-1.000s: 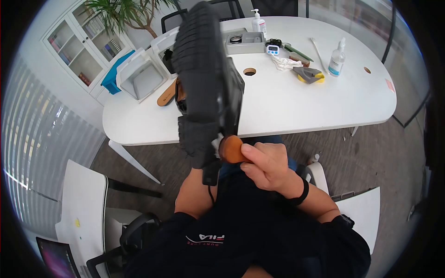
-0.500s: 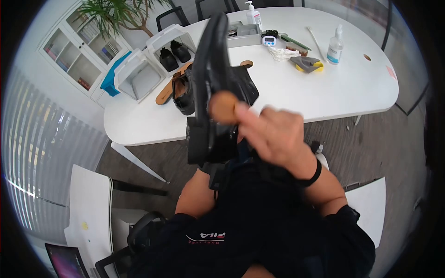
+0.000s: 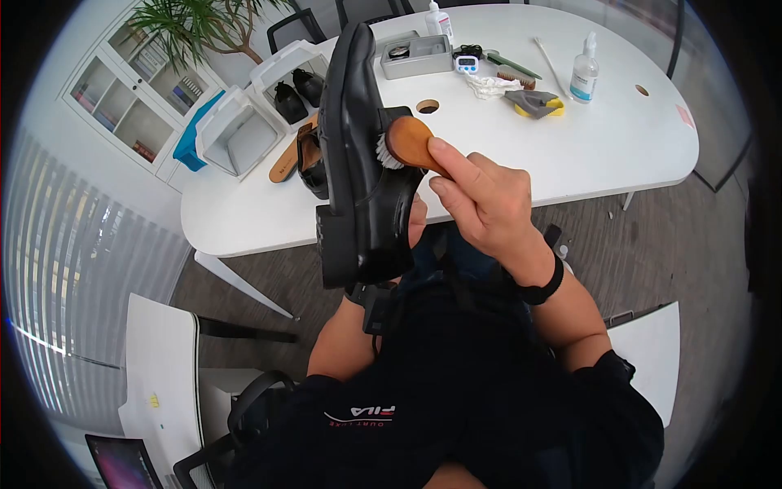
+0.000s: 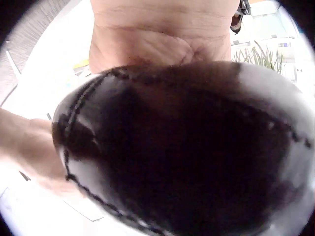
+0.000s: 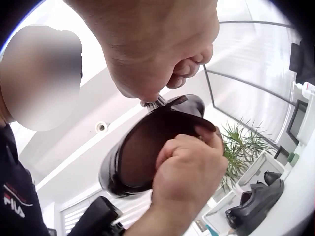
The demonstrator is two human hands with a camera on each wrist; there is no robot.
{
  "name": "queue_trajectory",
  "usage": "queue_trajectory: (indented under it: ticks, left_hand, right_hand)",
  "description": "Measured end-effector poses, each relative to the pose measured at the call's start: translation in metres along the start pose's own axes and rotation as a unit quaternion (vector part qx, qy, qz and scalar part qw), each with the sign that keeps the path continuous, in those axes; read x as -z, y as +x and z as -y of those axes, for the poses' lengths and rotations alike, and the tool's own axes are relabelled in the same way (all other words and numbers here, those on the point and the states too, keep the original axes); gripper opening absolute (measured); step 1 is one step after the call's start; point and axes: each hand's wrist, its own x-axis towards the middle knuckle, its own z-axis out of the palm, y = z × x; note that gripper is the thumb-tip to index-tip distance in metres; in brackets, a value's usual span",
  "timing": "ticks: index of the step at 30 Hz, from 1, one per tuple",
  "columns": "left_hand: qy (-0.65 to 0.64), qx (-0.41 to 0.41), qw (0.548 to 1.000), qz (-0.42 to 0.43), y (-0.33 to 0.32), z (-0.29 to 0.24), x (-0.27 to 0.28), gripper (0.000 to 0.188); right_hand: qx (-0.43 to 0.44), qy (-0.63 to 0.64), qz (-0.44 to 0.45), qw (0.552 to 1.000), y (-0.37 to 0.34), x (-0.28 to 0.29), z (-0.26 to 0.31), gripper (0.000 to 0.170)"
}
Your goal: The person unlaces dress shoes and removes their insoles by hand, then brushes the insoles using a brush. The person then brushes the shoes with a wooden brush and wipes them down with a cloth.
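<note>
A black leather shoe is held up toe-away above the table's near edge, its side turned to the right hand. The left hand grips the shoe at its opening, fingers inside; in the head view most of that hand is hidden behind the shoe. Between thumb and fingers, the right hand pinches a round wooden brush, whose pale bristles touch the shoe's upper. Shiny leather with stitching fills much of the left wrist view.
On the white table lie another black shoe, a wooden brush, a grey tray, a timer, a grey cloth and a spray bottle. Two bins stand at the left, one holding black shoes.
The shoe has turned from showing its sole to showing its side upper. The right hand moved the brush up and away from the heel area along the shoe.
</note>
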Motion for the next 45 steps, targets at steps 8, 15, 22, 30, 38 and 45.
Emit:
queue_trajectory:
  ticks: [8, 15, 22, 30, 38, 45]
  left_hand:
    - [0.335, -0.065, 0.94, 0.003, 0.021, 0.005, -0.044, 0.015]
    - [0.192, -0.065, 0.973, -0.114, 0.034, 0.039, -0.074, 0.013]
    - [0.03, -0.048, 0.981, -0.187, 0.039, 0.042, -0.088, 0.027]
    - [-0.045, 0.053, 0.993, -0.097, 0.031, 0.035, -0.063, 0.016]
    - [0.171, -0.147, 0.914, -0.339, 0.019, 0.052, -0.063, 0.009]
    - [-0.082, 0.147, 0.985, -0.039, 0.027, 0.039, -0.032, 0.023]
  right_hand:
    - [0.112, 0.068, 0.056, 0.99, -0.034, 0.0, 0.022, 0.046]
    - [-0.013, 0.061, 0.029, 0.998, -0.011, 0.006, 0.02, 0.049]
    - [-0.049, 0.188, 0.016, 0.981, -0.03, 0.011, 0.028, 0.044]
    - [-0.252, 0.218, 0.035, 0.942, -0.006, 0.005, 0.032, 0.043]
    - [-0.103, 0.182, 0.098, 0.973, -0.003, 0.011, 0.036, 0.043]
    - [-0.199, 0.093, -0.011, 0.975, 0.049, 0.003, -0.016, 0.043]
